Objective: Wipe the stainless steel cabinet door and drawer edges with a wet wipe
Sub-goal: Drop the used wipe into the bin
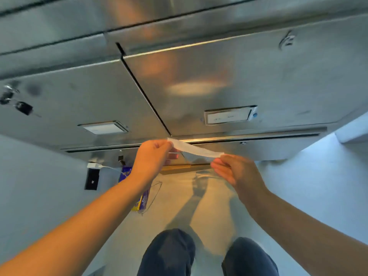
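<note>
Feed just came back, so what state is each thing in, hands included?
wet wipe: stretched out between both hands.
left hand: pinches the wipe's left end.
right hand: pinches the wipe's right end.
left cabinet door: closed, keys hang at its lock.
right cabinet door: closed.
purple packet: lies on the floor.

The wet wipe [196,150] spans from left hand [153,156] to right hand [237,172], apparently just before the cabinet doors [239,76].
</note>
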The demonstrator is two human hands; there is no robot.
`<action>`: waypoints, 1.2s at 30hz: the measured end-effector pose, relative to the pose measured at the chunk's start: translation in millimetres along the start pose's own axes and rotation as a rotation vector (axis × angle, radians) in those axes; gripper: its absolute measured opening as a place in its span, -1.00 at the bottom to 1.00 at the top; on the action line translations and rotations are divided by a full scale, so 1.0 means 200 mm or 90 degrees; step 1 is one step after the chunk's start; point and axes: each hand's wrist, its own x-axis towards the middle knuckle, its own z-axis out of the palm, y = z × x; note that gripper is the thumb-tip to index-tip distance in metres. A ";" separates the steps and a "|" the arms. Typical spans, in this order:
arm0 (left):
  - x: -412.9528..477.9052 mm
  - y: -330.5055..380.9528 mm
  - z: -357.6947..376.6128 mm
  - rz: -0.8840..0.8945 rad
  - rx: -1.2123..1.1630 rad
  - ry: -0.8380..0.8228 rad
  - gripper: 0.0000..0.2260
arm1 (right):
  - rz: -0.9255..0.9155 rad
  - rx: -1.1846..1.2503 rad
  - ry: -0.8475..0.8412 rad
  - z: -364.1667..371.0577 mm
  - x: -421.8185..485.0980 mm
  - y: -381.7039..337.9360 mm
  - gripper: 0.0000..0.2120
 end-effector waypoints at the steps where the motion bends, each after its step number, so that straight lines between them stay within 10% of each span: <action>1: -0.07 0.09 0.02 0.014 0.037 -0.014 -0.74 | 0.001 -0.013 0.006 -0.05 -0.09 -0.07 -0.93; 17: -1.18 1.41 0.76 0.776 0.875 -0.156 -0.77 | -0.583 -0.617 -0.044 -0.84 -1.29 -1.36 -0.65; 25: -1.31 1.72 1.31 1.022 0.819 -0.195 -0.69 | -0.626 -0.800 0.026 -1.41 -1.37 -1.69 -0.80; 36: -1.16 2.17 2.42 0.994 0.703 -0.215 -0.80 | -0.588 -0.835 0.381 -2.21 -1.05 -2.26 -0.90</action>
